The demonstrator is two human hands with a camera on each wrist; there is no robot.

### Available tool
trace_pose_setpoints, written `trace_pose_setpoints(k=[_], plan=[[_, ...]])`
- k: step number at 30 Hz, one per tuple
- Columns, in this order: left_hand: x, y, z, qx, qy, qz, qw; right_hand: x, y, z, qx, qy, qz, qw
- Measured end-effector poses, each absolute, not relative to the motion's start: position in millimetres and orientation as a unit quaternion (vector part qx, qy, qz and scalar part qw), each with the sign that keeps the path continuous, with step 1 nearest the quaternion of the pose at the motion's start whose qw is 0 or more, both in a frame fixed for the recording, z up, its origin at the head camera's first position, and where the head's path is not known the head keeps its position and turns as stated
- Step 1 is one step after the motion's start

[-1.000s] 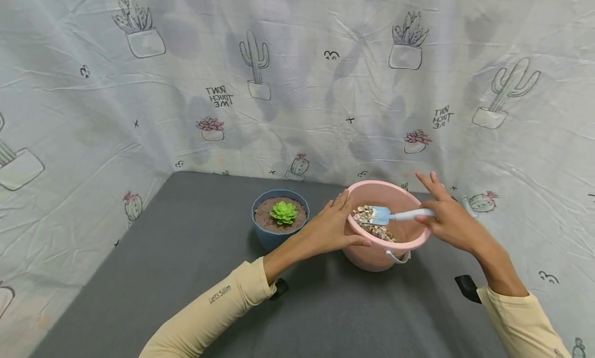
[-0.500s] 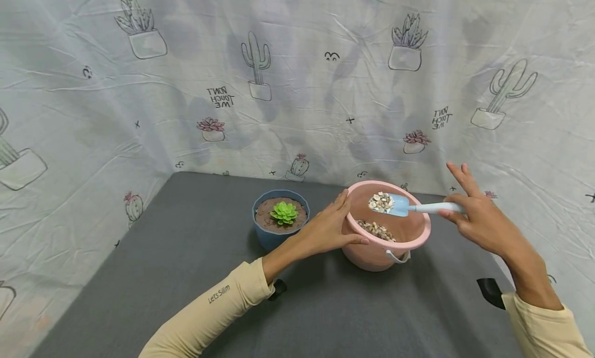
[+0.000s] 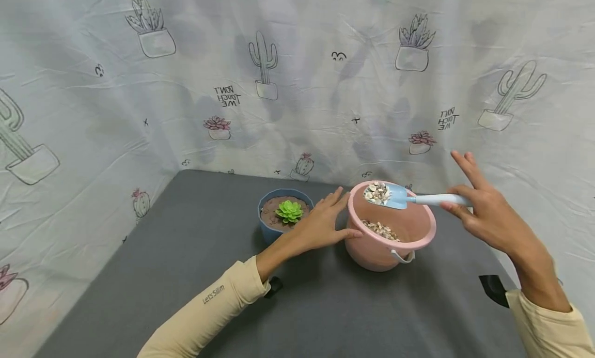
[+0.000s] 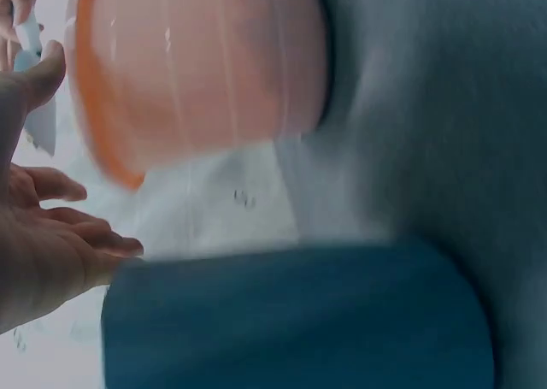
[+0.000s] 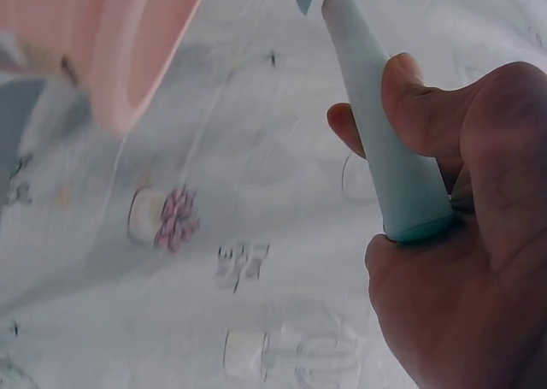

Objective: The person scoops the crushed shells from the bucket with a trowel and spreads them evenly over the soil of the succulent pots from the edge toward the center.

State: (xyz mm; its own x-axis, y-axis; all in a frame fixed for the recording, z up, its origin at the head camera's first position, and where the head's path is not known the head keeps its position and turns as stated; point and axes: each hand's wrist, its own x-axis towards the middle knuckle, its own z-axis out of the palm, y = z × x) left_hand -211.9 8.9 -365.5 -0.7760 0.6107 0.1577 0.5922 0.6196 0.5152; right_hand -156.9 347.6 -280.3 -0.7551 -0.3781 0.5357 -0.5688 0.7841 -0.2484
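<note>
Right of the frame's centre, the pink bucket [image 3: 368, 250] is no longer gripped by the spread left hand [image 3: 322, 224], so it is probably left unsteadied, while by the right hand [image 3: 490, 218], at far right, the blue trowel [image 3: 397, 198] is held over the bucket's opening, loaded with gravel [image 3: 377, 192].

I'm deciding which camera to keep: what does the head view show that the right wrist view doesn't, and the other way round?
Only the head view: the left grip, the green succulent in its blue pot, and the mixed pale bits, some on the blade of the blue trowel, others inside the pink bucket.

Only the right wrist view: the greenish butt end of the trowel's handle.

Both: the right grip round that handle, at least part of the trowel and bucket, and the printed cloth behind.
</note>
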Motion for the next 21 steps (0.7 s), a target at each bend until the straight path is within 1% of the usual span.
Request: trace_pose_setpoints(k=[7,10,13,16,21], plan=[[-210.6,-59.7,-353.7,0.306,0.918,0.253,-0.022,-173.0,308.4,-279.2,0.325,-0.887,0.214,0.247],[-211.0,-94.0,-352.8,0.281,0.926,0.252,-0.027,-179.8,287.3,-278.0,0.350,-0.879,0.218,0.240],[-213.2,-123.1,-356.0,0.257,0.932,0.256,-0.022,-186.1,268.3,-278.9,0.365,-0.873,0.226,0.230],[-215.2,-145.4,-363.1,0.235,0.936,0.263,-0.002,-190.9,252.1,-281.9,0.372,-0.871,0.234,0.218],[-219.0,-165.2,-380.1,0.220,0.932,0.284,0.040,-196.4,227.3,-286.7,0.376,-0.873,0.244,0.195]])
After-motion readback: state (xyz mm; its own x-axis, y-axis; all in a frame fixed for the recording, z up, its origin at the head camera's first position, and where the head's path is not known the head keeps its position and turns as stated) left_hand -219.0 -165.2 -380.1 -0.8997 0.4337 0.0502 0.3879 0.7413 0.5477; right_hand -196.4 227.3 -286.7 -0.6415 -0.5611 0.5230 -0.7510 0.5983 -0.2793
